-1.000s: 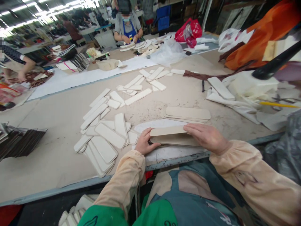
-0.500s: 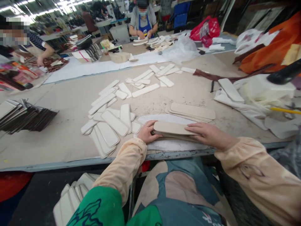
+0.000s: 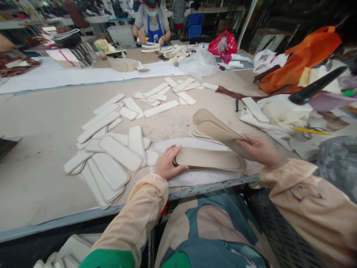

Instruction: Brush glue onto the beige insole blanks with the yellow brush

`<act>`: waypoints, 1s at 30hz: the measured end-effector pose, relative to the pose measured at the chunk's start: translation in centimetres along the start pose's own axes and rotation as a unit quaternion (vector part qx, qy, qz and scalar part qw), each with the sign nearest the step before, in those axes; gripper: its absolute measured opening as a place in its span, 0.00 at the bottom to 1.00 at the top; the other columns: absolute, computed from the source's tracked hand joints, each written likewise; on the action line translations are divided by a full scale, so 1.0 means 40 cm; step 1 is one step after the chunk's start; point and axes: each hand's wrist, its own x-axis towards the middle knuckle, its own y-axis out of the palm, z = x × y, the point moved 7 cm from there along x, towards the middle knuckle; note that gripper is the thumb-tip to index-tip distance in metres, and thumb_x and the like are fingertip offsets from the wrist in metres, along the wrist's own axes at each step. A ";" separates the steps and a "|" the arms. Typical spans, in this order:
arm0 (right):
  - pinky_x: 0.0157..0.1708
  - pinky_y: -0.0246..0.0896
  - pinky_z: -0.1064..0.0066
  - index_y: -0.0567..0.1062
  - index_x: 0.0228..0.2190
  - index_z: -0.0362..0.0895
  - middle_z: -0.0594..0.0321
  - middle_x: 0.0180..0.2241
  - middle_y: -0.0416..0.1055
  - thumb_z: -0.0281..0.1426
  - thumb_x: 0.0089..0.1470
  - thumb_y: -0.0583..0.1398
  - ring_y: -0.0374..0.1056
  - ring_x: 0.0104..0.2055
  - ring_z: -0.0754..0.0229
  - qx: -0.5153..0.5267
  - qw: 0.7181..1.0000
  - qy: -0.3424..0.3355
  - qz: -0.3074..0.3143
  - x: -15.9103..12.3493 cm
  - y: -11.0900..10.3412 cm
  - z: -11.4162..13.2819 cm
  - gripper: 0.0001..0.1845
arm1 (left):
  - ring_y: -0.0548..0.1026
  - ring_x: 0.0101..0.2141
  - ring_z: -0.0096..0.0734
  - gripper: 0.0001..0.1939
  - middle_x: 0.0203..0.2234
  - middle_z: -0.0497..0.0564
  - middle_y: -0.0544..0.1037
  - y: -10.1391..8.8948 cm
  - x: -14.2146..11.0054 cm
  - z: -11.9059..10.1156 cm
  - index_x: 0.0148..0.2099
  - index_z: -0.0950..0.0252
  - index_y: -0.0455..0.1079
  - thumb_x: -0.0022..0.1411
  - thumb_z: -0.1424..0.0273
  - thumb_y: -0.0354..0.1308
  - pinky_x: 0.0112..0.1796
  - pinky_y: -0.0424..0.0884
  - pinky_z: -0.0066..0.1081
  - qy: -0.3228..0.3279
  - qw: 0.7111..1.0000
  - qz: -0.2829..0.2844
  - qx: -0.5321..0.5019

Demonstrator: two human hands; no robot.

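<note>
My left hand (image 3: 170, 162) curls round the left end of a stack of beige rounded strips (image 3: 208, 157), fingers behind and thumb along the front edge. The stack lies on a white sheet (image 3: 195, 182) near the table's front edge. Pinched in my right hand (image 3: 259, 149) are a few similar beige strips (image 3: 217, 130), lifted at a slant above the stack's right side, their far ends fanned apart. Behind them, more beige strips (image 3: 195, 134) lie on the table, partly hidden.
Loose white padded strips (image 3: 121, 152) overlap left of my left hand, with more white strips (image 3: 161, 108) further back. White cloth (image 3: 279, 126), a yellow pencil (image 3: 312, 131) and an orange cloth (image 3: 290, 70) lie to the right. A co-worker (image 3: 152, 26) handles pieces across the table.
My right hand has come away from the stack and moved right, raising a few beige strips. My left hand stays at the stack's left end. The view has shifted right.
</note>
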 end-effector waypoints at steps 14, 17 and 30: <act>0.31 0.69 0.67 0.63 0.53 0.53 0.60 0.42 0.75 0.42 0.53 0.58 0.73 0.35 0.53 0.276 0.932 0.235 -0.013 -0.062 -0.013 0.015 0.26 | 0.58 0.58 0.50 0.21 0.55 0.57 0.65 0.011 0.001 0.002 0.48 0.59 0.72 0.53 0.57 0.62 0.55 0.60 0.53 0.045 0.998 -0.011 -0.049; 0.29 0.68 0.65 0.61 0.55 0.53 0.58 0.42 0.75 0.41 0.53 0.58 0.73 0.34 0.52 0.292 0.924 0.241 -0.046 -0.081 -0.047 0.024 0.28 | 0.59 0.57 0.49 0.18 0.56 0.56 0.63 0.017 0.000 0.003 0.46 0.58 0.74 0.54 0.58 0.61 0.55 0.61 0.51 0.045 0.997 -0.006 -0.057; 0.18 0.56 0.69 0.66 0.47 0.53 0.65 0.20 0.64 0.43 0.53 0.55 0.62 0.18 0.59 0.298 0.907 0.238 -0.180 -0.192 -0.150 -0.033 0.20 | 0.61 0.57 0.47 0.29 0.54 0.57 0.66 0.005 0.007 0.006 0.57 0.58 0.62 0.54 0.62 0.62 0.55 0.61 0.52 0.030 0.996 -0.034 -0.078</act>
